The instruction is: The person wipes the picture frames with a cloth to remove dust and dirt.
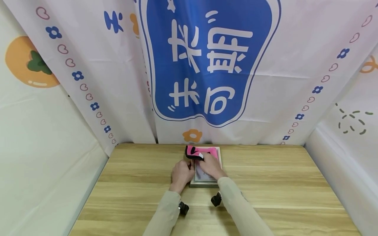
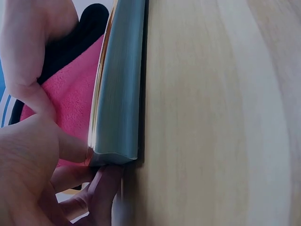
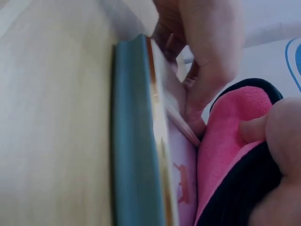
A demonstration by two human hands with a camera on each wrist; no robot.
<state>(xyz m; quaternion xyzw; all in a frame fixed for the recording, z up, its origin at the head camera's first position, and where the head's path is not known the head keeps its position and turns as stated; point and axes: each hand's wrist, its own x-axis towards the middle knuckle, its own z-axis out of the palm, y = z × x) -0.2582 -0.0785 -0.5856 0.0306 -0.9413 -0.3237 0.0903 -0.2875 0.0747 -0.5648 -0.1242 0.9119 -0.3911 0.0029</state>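
Observation:
A picture frame (image 1: 203,185) lies flat near the table's back edge. It has a pale border, a thin gold inner edge and a thick grey-blue side (image 2: 120,84). My left hand (image 1: 181,173) grips its left side near a corner, thumb on top and fingers bent around the side in the left wrist view. With my right hand (image 1: 210,165) I hold a pink cloth (image 3: 230,117) edged in black, bunched against the frame's face. Part of the picture (image 3: 183,183) shows beside the cloth; the rest is covered.
The wood-grain table (image 1: 265,183) stretches to both sides of the frame. Behind it hangs a white printed curtain (image 1: 283,98) with a blue sign, meeting the back edge. White fabric walls (image 1: 44,137) close in the left and right sides.

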